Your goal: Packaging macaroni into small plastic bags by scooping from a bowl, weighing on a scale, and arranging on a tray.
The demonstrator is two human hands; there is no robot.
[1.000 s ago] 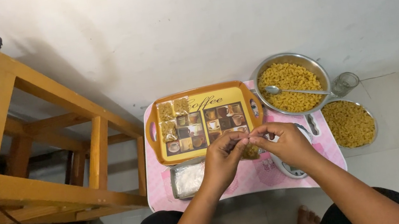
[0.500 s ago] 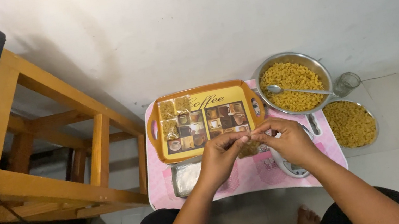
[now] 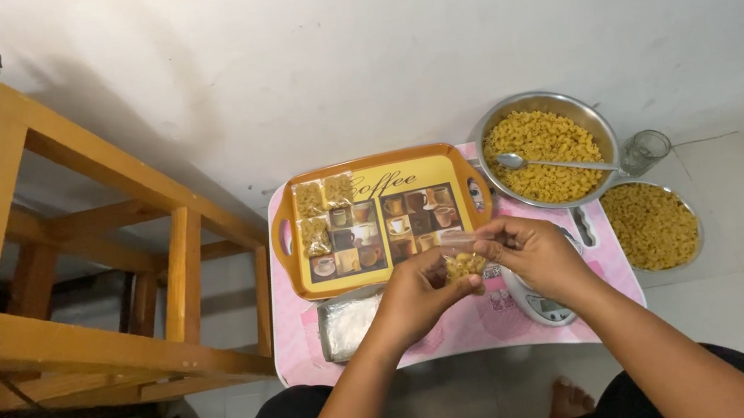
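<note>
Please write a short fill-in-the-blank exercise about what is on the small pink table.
1. Both hands, left and right, hold a small clear packet of ____.
2. The spoon lies in the ____ bowl of pasta.
3. Three filled packets lie on the tray at its ____ end.
4. The glass stands to the ____ of that bowl.

Missing words: pasta; larger; left; right

Over a low pink table, the left hand and right hand together pinch a small clear plastic packet of yellow macaroni. Behind them lies an orange rectangular tray with coffee-cup pictures bearing three filled packets. To the right stands a round steel bowl of macaroni with a metal spoon.
</note>
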